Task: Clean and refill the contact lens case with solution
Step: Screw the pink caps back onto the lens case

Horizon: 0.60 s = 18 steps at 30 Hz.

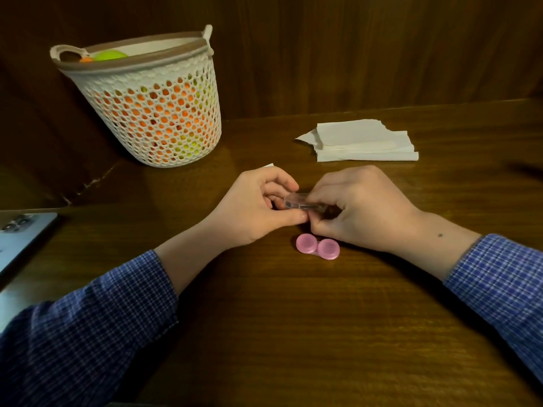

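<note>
Hands are meeting above the wooden table point(293, 333): the left hand point(252, 207) and right hand point(357, 210) are both pinching a small clear vial point(296, 201), fingers curled onto it. The pink lens case point(318, 247), lids on, is lying just below them. A tissue stack point(364, 141) and basket point(152, 113) are sitting farther back.

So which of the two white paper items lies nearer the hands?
The small white scrap just beyond the left hand, its corner peeking out above the knuckles. The stack of tissues sits farther back, to the right.
</note>
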Each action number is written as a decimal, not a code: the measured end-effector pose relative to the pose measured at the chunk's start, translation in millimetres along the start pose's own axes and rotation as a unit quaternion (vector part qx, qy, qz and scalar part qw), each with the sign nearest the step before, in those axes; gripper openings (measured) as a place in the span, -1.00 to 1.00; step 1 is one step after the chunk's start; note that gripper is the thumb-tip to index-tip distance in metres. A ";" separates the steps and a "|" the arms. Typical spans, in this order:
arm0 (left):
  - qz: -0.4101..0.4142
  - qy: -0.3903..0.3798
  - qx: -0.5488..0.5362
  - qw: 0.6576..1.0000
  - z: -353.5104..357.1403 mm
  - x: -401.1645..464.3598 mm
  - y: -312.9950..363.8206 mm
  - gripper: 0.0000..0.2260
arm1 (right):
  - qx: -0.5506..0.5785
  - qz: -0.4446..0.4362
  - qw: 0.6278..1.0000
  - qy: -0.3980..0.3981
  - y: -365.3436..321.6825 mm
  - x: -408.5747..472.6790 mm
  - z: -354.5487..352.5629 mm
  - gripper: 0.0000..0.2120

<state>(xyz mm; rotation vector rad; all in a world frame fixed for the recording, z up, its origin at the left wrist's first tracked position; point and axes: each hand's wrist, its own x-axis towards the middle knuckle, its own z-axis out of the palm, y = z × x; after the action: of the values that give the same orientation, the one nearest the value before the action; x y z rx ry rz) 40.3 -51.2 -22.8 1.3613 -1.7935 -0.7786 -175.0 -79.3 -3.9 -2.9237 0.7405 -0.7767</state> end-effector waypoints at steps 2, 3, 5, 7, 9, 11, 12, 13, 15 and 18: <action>-0.008 -0.002 -0.002 1.000 -0.4 0.4 -0.1 -0.63 | -0.002 0.000 1.000 -0.001 0.3 0.6 0.1 -0.78; -0.010 -0.004 -0.003 1.000 -0.6 0.7 -0.3 -0.63 | -0.003 -0.001 1.000 -0.001 0.6 0.7 0.2 -0.78; -0.014 -0.006 -0.006 1.000 -0.7 1.3 0.0 -0.62 | -0.005 -0.003 1.000 -0.001 0.8 0.8 0.4 -0.78; -0.018 -0.008 -0.009 1.000 -0.7 1.6 0.4 -0.62 | -0.005 -0.006 1.000 0.001 0.5 0.9 0.2 -0.78; -0.021 -0.008 -0.011 1.000 -1.0 2.1 0.9 -0.62 | -0.001 -0.004 1.000 0.004 0.5 1.0 -0.5 -0.78; -0.025 -0.008 -0.011 1.000 -1.1 2.4 1.3 -0.61 | 0.001 -0.002 1.000 0.007 0.1 0.9 -0.8 -0.78; -0.027 -0.007 -0.011 1.000 -1.2 2.5 1.3 -0.61 | 0.001 -0.002 1.000 0.009 -0.6 0.8 -0.8 -0.78; -0.029 -0.008 -0.010 0.999 -1.1 2.7 1.1 -0.60 | 0.001 -0.001 1.000 0.013 -1.3 0.8 -0.7 -0.79; -0.032 -0.010 -0.002 0.999 -0.6 2.8 0.7 -0.57 | 0.000 0.006 0.999 0.035 -2.3 1.9 -0.9 -0.81; -0.035 -0.017 -0.002 0.999 0.5 2.7 -0.1 -0.51 | 0.020 0.035 0.997 0.065 1.8 4.7 -3.3 -0.83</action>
<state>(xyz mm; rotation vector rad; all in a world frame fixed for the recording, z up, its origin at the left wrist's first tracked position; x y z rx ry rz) 39.5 -53.8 -22.6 1.4228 -1.7773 -0.8454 -173.8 -82.6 0.8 -2.8170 0.8210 -0.9701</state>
